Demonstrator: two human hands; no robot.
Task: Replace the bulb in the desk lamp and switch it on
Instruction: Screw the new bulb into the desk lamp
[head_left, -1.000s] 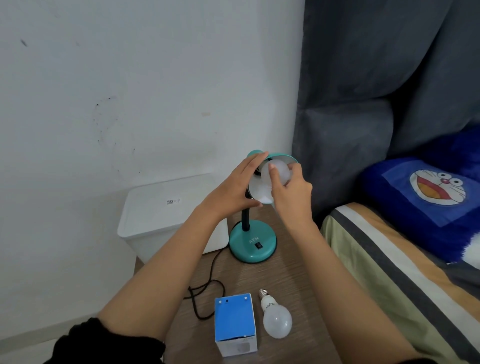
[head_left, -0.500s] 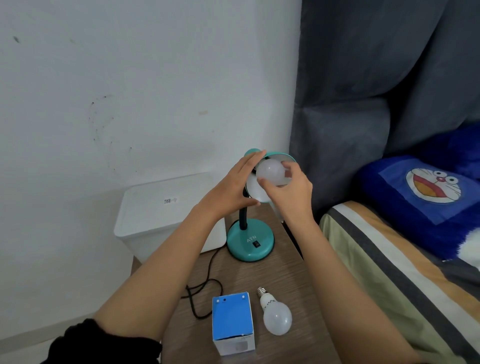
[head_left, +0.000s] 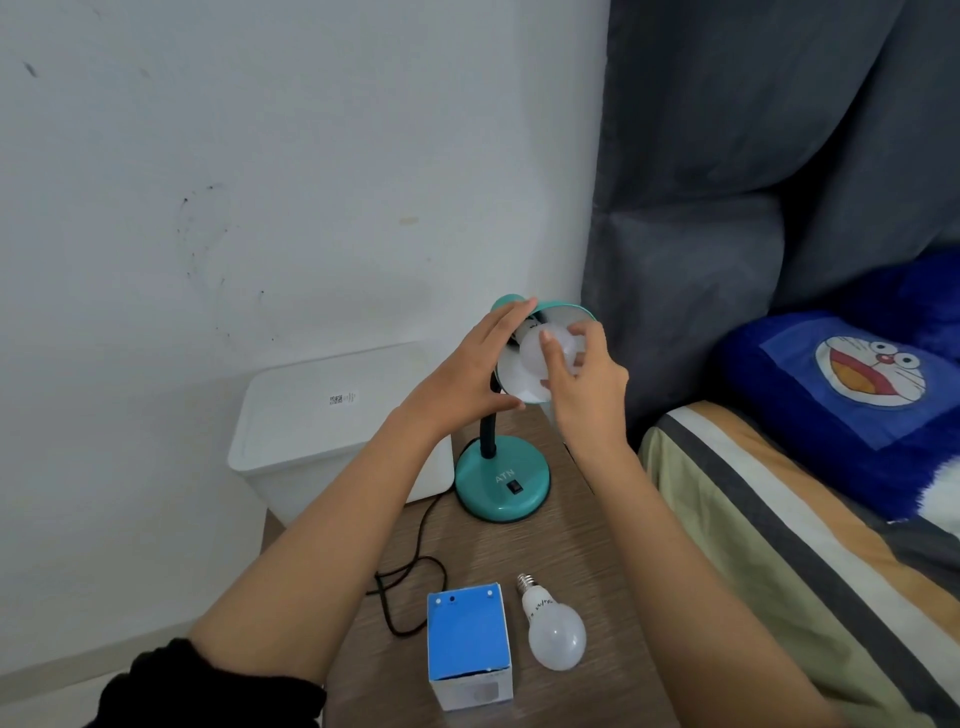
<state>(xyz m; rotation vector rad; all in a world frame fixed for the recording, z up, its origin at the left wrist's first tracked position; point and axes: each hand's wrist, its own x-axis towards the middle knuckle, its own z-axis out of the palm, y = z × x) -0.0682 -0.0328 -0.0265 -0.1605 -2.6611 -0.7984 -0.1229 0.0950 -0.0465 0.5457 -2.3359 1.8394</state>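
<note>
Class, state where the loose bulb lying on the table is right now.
In the head view, the loose bulb lies on the wooden table, low in the picture, just right of the blue box, its screw end toward the lamp base.

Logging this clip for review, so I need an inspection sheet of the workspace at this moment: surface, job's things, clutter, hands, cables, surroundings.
Surface: wooden bedside table, wood-grain top.
Job's things: teal desk lamp, shade tilted toward the camera, rocker switch on its base; bulb in the shade; loose bulb lying on the table, screw base pointing away; blue bulb box upright to its left, apart from it.
Clutter: nothing seen.
Hands: left hand steadies the shade from outside; right hand has its grip on the bulb in the shade.
Cables: black cord loops from the lamp base across the table.
Surroundings: white lidded bin, white wall, grey curtain, bed with blue cartoon pillow.
</note>
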